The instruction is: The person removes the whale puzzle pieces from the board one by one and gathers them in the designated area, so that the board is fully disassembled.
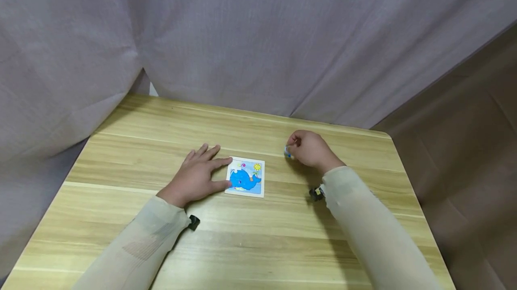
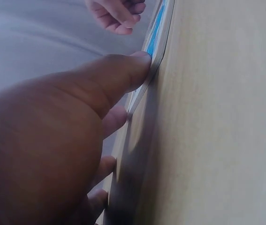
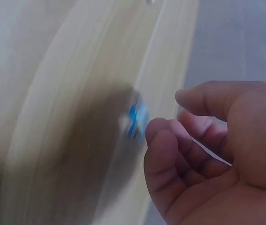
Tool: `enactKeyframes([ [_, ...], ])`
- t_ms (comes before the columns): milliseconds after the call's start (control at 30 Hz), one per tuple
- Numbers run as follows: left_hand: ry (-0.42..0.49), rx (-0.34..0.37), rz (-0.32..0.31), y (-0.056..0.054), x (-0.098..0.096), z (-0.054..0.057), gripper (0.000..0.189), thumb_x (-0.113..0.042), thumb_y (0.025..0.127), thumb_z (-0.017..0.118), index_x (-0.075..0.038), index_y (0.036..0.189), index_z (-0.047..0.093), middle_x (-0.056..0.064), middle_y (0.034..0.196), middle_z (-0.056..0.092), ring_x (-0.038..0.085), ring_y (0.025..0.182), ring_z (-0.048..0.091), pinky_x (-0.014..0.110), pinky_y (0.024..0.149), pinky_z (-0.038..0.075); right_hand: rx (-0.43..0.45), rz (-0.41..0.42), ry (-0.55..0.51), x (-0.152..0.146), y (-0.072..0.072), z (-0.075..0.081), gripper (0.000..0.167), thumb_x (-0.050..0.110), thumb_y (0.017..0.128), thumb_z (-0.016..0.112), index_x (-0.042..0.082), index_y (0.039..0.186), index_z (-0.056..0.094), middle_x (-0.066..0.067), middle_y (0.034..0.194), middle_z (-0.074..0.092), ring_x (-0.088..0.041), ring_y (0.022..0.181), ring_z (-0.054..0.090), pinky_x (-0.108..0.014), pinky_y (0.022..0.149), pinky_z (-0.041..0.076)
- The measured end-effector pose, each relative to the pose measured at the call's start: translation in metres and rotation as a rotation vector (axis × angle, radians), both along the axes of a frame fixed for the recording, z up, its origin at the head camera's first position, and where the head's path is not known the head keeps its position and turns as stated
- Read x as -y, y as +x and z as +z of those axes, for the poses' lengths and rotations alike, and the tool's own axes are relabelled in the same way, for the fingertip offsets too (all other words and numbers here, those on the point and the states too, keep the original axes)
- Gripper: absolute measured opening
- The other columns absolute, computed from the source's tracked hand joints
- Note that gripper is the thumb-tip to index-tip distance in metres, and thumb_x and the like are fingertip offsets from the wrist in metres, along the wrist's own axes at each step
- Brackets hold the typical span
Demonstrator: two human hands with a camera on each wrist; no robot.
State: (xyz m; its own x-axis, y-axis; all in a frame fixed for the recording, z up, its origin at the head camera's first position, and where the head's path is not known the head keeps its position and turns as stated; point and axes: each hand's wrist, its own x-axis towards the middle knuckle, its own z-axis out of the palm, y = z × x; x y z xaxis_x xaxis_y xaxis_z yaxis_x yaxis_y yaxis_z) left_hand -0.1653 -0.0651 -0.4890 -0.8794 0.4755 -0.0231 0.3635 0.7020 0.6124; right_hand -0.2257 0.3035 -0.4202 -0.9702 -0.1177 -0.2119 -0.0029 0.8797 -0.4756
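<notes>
A small square jigsaw puzzle [image 1: 246, 180] with a white border lies on the table, showing a blue whale and a yellow sun. A whitish patch shows at its upper left. My left hand [image 1: 195, 175] lies spread beside it, the thumb and index fingertips touching its left edge. In the left wrist view, that thumb [image 2: 123, 75] presses on the border. To the right of the puzzle, my right hand [image 1: 311, 148] pinches a small blue-and-white puzzle piece [image 1: 287, 151] over the table. The right wrist view shows this piece [image 3: 138, 118] blurred at the fingertips [image 3: 158, 133].
The wooden table [image 1: 242, 245] has a far edge against a hanging grey curtain [image 1: 242, 38]. A brown cloth [image 1: 464, 155] hangs along the right side. Small black devices, one at the left wrist [image 1: 194, 222] and one at the right [image 1: 317, 193], stick out from the sleeves.
</notes>
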Motion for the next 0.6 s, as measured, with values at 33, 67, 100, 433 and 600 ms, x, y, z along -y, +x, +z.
enactKeyframes([
  [33,0.003,0.001,0.001,0.000,0.000,0.000,0.074,-0.060,0.098,0.083,-0.035,0.164,0.061,0.010,0.186,0.032,0.045,0.176,0.016,0.072,0.140,0.009,-0.003,0.018,0.003,0.003,0.002,0.001,0.010,0.023,0.106,0.074,0.013,0.108,0.074,-0.003,0.092,0.074,-0.019,0.077,0.064,-0.034,0.071,0.055],
  [67,0.004,0.002,0.001,0.000,0.000,0.000,0.074,-0.061,0.098,0.083,-0.035,0.164,0.061,0.010,0.186,0.032,0.045,0.176,0.016,0.072,0.140,0.009,-0.009,0.039,0.006,0.007,0.004,0.003,0.010,0.022,0.106,0.073,0.013,0.108,0.074,-0.003,0.092,0.074,-0.018,0.077,0.063,-0.033,0.071,0.055],
  [100,0.006,0.003,0.001,0.001,-0.001,0.000,0.074,-0.061,0.097,0.083,-0.035,0.163,0.061,0.010,0.186,0.032,0.044,0.176,0.016,0.072,0.140,0.009,-0.009,0.056,0.003,0.011,0.006,0.004,0.009,0.022,0.107,0.073,0.013,0.108,0.074,-0.003,0.093,0.074,-0.018,0.077,0.063,-0.033,0.071,0.054],
  [433,-0.007,-0.008,0.006,-0.001,-0.001,-0.001,0.074,-0.061,0.097,0.083,-0.035,0.163,0.062,0.010,0.186,0.032,0.045,0.176,0.017,0.072,0.140,0.010,-0.001,0.281,-0.011,0.062,0.020,0.008,0.005,0.018,0.106,0.075,0.017,0.111,0.077,0.003,0.089,0.072,-0.013,0.073,0.057,-0.033,0.071,0.052],
  [600,-0.009,-0.014,0.003,-0.001,-0.001,-0.002,0.074,-0.061,0.098,0.082,-0.035,0.163,0.062,0.011,0.185,0.033,0.046,0.175,0.018,0.072,0.140,0.011,0.012,0.423,0.016,0.083,0.021,0.000,0.009,0.015,0.106,0.078,0.016,0.115,0.078,0.005,0.091,0.070,-0.013,0.081,0.062,-0.033,0.077,0.056],
])
